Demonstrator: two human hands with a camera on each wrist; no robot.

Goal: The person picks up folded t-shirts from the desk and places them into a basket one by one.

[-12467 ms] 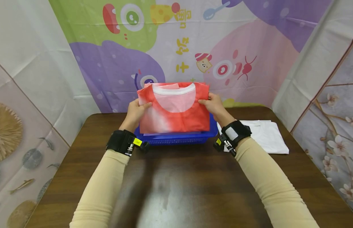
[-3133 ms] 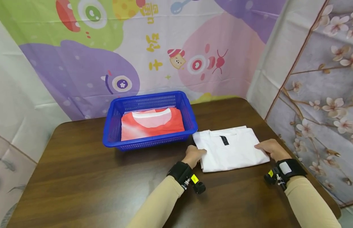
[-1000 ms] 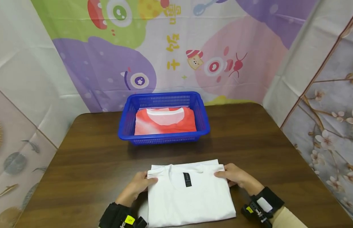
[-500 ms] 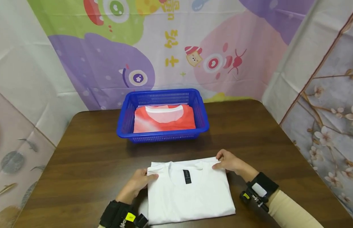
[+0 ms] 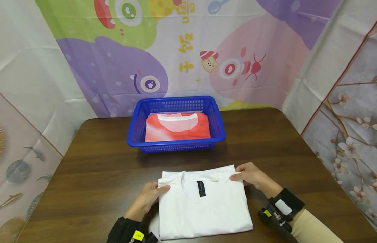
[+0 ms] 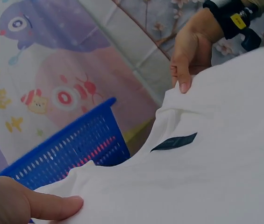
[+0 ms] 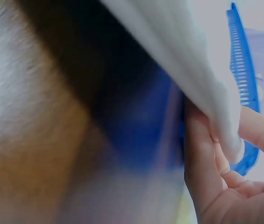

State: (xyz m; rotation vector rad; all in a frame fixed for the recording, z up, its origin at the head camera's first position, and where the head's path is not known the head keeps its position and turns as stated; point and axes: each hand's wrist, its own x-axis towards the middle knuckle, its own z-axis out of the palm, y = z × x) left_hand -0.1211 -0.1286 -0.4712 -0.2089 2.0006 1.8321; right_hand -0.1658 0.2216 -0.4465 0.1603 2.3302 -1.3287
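A folded white T-shirt (image 5: 206, 209) with a black neck label (image 5: 201, 188) lies near the front of the table in the head view. My left hand (image 5: 148, 196) pinches its upper left corner, thumb on top and fingers underneath. At the upper right corner my right hand (image 5: 254, 176) pinches the cloth between thumb and fingers. The left wrist view has the white T-shirt (image 6: 206, 163) stretching from one hand to the other. In the right wrist view the shirt edge (image 7: 225, 121) sits between thumb and fingers of the right hand (image 7: 244, 186).
Behind the shirt stands a blue plastic basket (image 5: 176, 147) at the back of the brown wooden table (image 5: 94, 168). A folded red and pink T-shirt (image 5: 179, 131) lies inside it. A patterned cloth (image 5: 188, 60) hangs behind the table's far edge.
Earlier the red shirt was held above the basket; it now lies inside. The white shirt has come from the table's right side to the front middle. Lately, the right hand has shifted its grip slightly.
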